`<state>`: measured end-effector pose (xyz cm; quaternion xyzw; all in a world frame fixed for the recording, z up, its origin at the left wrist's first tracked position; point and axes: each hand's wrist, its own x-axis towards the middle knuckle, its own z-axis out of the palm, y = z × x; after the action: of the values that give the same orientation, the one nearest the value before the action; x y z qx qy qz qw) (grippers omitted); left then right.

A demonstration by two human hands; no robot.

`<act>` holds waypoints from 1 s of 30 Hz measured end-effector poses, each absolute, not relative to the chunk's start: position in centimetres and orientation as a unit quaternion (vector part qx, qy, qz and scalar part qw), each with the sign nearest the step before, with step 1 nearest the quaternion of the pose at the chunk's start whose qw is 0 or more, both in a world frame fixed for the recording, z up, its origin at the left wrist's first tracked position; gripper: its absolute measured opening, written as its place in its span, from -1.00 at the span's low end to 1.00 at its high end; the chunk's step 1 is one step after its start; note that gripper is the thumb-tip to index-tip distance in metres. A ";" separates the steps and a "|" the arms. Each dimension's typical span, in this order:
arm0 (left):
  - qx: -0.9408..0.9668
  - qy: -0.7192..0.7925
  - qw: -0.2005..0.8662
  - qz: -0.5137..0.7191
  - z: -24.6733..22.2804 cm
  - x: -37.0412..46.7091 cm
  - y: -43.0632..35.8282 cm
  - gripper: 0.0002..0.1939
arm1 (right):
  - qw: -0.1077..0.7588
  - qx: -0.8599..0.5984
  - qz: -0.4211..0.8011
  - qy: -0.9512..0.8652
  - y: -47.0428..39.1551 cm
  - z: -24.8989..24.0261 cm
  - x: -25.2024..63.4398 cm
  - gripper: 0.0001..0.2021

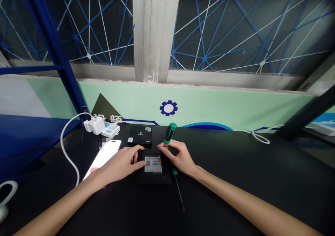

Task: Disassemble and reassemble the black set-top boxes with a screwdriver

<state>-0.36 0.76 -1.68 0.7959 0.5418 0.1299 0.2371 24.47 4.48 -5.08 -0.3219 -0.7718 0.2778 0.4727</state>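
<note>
A flat black box with a white printed label lies on the dark table before me. My left hand grips its left side, thumb on top near the label, index finger at the far edge, other fingers curled. Pinched in the fingers of my right hand is a green-and-black screwdriver, standing nearly upright above the box's far right corner; its shaft and tip are hidden. A second screwdriver with a green collar lies right of the box, its handle partly under my right hand, shaft pointing toward me.
Behind the box lies another black box with small stickers. A lit phone sits left of my left hand, near a power strip with a white plug and cable. More white cable lies at the back right.
</note>
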 end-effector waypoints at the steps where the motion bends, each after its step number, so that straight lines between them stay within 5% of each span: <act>1: 0.795 0.541 0.242 0.131 -1.8 -0.4 0.8 -0.47 | 0.476 -0.330 0.281 -0.765 4.6 -5.2 24.4 -0.80; 8: 0.792 0.538 0.256 0.132 -2.1 -0.6 1.0 -0.44 | 0.510 -0.357 0.431 -0.654 5.3 -6.2 24.4 -0.66; 30: 0.795 0.535 0.253 0.131 -2.2 -0.6 1.0 -0.44 | 0.474 -0.328 0.402 -0.711 4.6 -5.1 24.6 -0.67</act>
<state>-0.62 1.00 -2.15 0.7952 0.5354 0.1311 0.2526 24.57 4.59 -5.09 -0.3284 -0.7113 0.4016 0.4743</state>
